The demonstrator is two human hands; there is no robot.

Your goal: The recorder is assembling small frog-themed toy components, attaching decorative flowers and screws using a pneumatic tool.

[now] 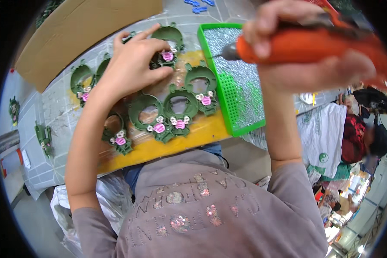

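Observation:
My right hand (305,64) is wrapped round an orange power screwdriver (314,45), blurred by motion. Its thin bit points left, over the near-left part of a green tray (226,105) filled with small silver pieces that look like screws (241,84). My left hand (137,64) lies with spread fingers over a dark green plastic part (170,35) with a pink flower, thumb apart from the fingers. The palm hides some of the parts beneath. Nearer me sit several similar ring-shaped green parts (179,105) with pink and white flowers.
A yellow-edged board (193,139) lies under the parts. Cardboard (86,32) stands at the far left. Small blue pieces (199,8) lie at the back. Loose green parts (43,137) are at the left. White sacks (322,137) and bags are to the right.

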